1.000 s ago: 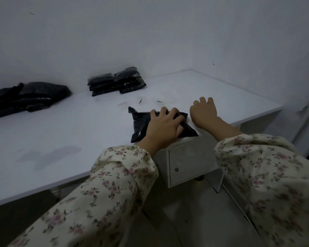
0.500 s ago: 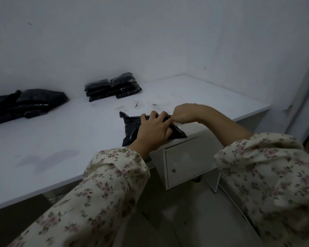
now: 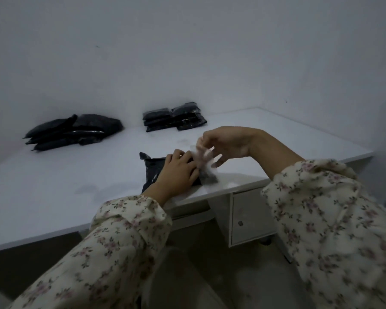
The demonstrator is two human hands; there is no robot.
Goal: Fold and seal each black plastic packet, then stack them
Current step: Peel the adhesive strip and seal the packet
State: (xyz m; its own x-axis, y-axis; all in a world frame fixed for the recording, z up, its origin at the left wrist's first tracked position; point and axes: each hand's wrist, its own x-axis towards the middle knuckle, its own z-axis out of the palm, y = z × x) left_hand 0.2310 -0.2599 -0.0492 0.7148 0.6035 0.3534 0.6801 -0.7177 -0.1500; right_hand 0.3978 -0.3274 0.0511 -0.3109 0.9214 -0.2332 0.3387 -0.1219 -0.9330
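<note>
far left of the grip, a loose pile of black packets [image 3: 74, 131] and a neat stack [image 3: 174, 117] lie by the wall, with open table [image 3: 76, 186] between them and the hands. the left hand [image 3: 178, 172] presses flat, fingers straight, on the black packet [image 3: 153, 172] near the front edge. just right of it, the right hand [image 3: 230, 143], down at the packet half a second ago, is now raised and pinches a blurred pale strip [image 3: 206, 166].

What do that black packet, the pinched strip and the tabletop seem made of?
The black packet looks like thin glossy plastic film: it crinkles and catches light. The tabletop seems smooth matte white laminate or painted board, showing faint smudges. The strip the right hand pinches looks like translucent film.
</note>
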